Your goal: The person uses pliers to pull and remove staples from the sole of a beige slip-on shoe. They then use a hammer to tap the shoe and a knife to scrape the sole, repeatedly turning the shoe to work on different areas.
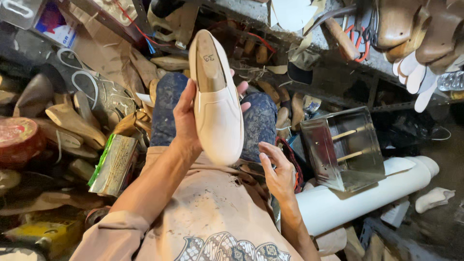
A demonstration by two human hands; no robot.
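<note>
A cream slip-on shoe (218, 104) stretched over a wooden last is held upright above my lap, heel end up, toe pointing down. My left hand (186, 118) grips it from behind, thumb on the left side and fingertips showing past its right edge. My right hand (279, 171) rests lower on my right thigh, fingers loosely apart, holding nothing; it lies just right of the shoe's toe without touching it.
Wooden shoe lasts (72, 121) lie piled on the floor at left, beside a shiny tin (115, 164) and a red round tin (18, 140). At right stand a metal box (344, 147) and a white roll (367, 193). More lasts (420, 29) hang on the rack above.
</note>
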